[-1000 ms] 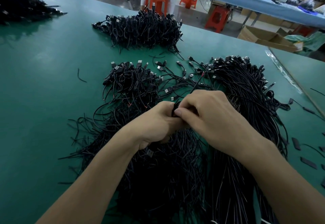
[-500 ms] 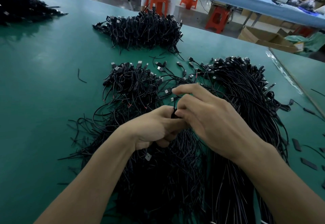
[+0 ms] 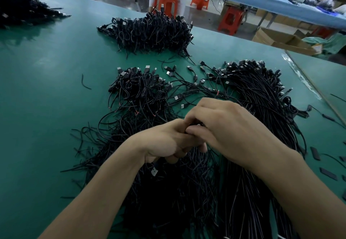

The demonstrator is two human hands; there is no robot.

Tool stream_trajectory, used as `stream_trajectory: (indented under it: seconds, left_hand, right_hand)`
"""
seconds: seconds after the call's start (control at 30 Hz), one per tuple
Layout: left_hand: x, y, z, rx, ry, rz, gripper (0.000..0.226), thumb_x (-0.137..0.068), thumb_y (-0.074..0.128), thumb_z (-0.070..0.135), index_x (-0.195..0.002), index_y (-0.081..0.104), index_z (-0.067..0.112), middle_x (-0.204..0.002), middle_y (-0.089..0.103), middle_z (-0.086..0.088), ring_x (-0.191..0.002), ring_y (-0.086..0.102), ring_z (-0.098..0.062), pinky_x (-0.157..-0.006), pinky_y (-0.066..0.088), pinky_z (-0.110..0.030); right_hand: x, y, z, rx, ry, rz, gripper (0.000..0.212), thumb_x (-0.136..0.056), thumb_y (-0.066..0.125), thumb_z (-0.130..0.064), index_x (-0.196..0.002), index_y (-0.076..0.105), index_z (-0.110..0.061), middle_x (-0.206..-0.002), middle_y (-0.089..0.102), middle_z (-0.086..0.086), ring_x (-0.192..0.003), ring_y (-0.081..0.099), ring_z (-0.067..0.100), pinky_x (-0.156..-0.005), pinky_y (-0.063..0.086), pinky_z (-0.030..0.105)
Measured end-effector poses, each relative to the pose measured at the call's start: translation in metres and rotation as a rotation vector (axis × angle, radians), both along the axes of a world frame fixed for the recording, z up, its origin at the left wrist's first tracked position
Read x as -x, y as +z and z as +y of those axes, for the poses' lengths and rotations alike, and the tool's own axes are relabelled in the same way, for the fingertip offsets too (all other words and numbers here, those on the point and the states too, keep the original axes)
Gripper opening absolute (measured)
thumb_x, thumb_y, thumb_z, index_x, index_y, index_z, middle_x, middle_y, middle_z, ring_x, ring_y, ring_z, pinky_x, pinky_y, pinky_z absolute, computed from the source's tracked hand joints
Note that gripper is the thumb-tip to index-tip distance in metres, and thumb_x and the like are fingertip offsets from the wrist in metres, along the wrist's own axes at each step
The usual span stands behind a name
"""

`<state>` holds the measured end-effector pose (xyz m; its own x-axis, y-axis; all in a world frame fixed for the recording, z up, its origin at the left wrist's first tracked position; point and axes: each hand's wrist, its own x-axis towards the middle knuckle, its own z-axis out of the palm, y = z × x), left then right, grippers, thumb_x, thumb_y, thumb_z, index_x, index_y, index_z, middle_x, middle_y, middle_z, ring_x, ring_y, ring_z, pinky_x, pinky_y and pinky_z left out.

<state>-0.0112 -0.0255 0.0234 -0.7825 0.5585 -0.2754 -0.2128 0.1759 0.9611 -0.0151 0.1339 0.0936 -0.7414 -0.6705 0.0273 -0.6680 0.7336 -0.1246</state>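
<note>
Both my hands are closed round the same thing, a small clutch of thin black cables [image 3: 196,124] held just above the middle of the big heap of loose black USB cables [image 3: 168,197] on the green worktop [image 3: 46,98]. My left hand [image 3: 164,143] is curled into a fist round the clutch, with a silver plug [image 3: 154,171] dangling under it. My right hand [image 3: 230,126] has its fingers bent in, pinching at the clutch's top.

I judge I'm gathering and evening up a bundle. To do it well, I should hold the left grip firm so no strand slips back into the heap, and let the right tease the ends level — lifting clear of the heap first, since the strands below snag easily. The looped pile of black cables [image 3: 142,88] just beyond the heap looks like where it belongs.
</note>
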Motion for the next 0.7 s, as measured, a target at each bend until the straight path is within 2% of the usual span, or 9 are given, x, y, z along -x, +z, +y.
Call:
stream_trajectory:
  seconds: [0.17, 0.4, 0.5, 0.57, 0.63, 0.7]
  left_hand:
    - [0.002, -0.002, 0.001, 0.031, 0.014, 0.008, 0.031, -0.105, 0.051, 0.026, -0.082, 0.064, 0.010, -0.053, 0.031, 0.010, -0.046, 0.025, -0.009, -0.039, 0.023, -0.018]
    - [0.003, -0.002, 0.004, -0.043, 0.045, -0.016, 0.026, -0.102, 0.057, 0.023, -0.078, 0.062, 0.014, -0.057, 0.028, 0.007, -0.048, 0.022, -0.009, -0.039, 0.021, -0.018]
    - [0.005, 0.000, 0.005, -0.136, 0.073, -0.092, 0.042, -0.104, 0.051, 0.017, -0.065, 0.065, 0.025, -0.059, 0.029, 0.007, -0.046, 0.021, -0.006, -0.038, 0.019, -0.016]
    - [0.006, 0.002, 0.006, -0.247, 0.113, -0.182, 0.051, -0.102, 0.041, 0.011, -0.060, 0.064, 0.026, -0.061, 0.030, 0.006, -0.046, 0.022, -0.005, -0.038, 0.017, -0.015]
    - [0.006, 0.006, 0.007, -0.401, 0.165, -0.280, 0.036, -0.096, 0.032, 0.007, -0.072, 0.056, 0.019, -0.062, 0.034, 0.004, -0.047, 0.026, -0.006, -0.039, 0.018, -0.015]
    - [0.006, 0.008, 0.008, -0.507, 0.201, -0.284, 0.025, -0.095, 0.029, 0.004, -0.081, 0.045, 0.015, -0.064, 0.038, 0.002, -0.049, 0.030, -0.007, -0.041, 0.021, -0.017]
  right_hand:
    - [0.002, -0.005, 0.000, 0.048, -0.057, 0.008, 0.018, -0.095, 0.057, -0.040, -0.104, 0.064, -0.026, -0.101, 0.056, -0.008, -0.094, 0.059, 0.018, -0.083, 0.053, 0.039]
    - [0.005, -0.009, 0.002, 0.126, -0.106, -0.050, 0.011, -0.095, 0.061, -0.036, -0.089, 0.062, -0.026, -0.091, 0.051, -0.012, -0.087, 0.054, 0.014, -0.081, 0.050, 0.036]
    - [0.007, -0.008, 0.004, 0.150, -0.111, -0.013, 0.014, -0.094, 0.059, -0.036, -0.086, 0.063, -0.026, -0.088, 0.051, -0.012, -0.088, 0.049, 0.010, -0.080, 0.048, 0.035]
    - [0.008, -0.008, 0.005, 0.159, -0.121, 0.051, 0.016, -0.093, 0.055, -0.038, -0.086, 0.063, -0.025, -0.088, 0.050, -0.011, -0.089, 0.046, 0.011, -0.079, 0.048, 0.036]
    - [0.008, -0.007, 0.006, 0.173, -0.136, 0.140, 0.019, -0.091, 0.054, -0.039, -0.087, 0.065, -0.024, -0.087, 0.048, -0.009, -0.088, 0.044, 0.012, -0.074, 0.047, 0.034]
    - [0.009, -0.007, 0.006, 0.200, -0.132, 0.202, 0.021, -0.090, 0.053, -0.039, -0.087, 0.065, -0.022, -0.086, 0.047, -0.009, -0.086, 0.043, 0.010, -0.070, 0.044, 0.030]
